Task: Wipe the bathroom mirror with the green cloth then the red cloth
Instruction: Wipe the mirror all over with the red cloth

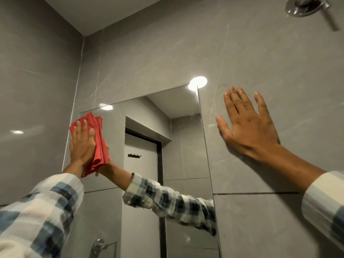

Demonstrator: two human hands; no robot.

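Red cloth (96,146); grey veined wall tiles (260,62); blue-white checked sleeve (37,211); white door (141,164).

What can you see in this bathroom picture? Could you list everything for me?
mirror: one, frameless, on the wall, centre
red cloth: one, red, folded, against the mirror's upper left part
green cloth: none in view
wall tiles: several, grey, all round the mirror
chrome fitting: one, silver, top right
hook rack: one, dark, on a white door reflected in the mirror
chrome fixture: one, silver, low left, at the picture's bottom edge
sleeves: two, blue-and-white check, on both forearms
left hand: one, flat on the red cloth, pressing it to the mirror
right hand: one, fingers spread, flat on the tile right of the mirror
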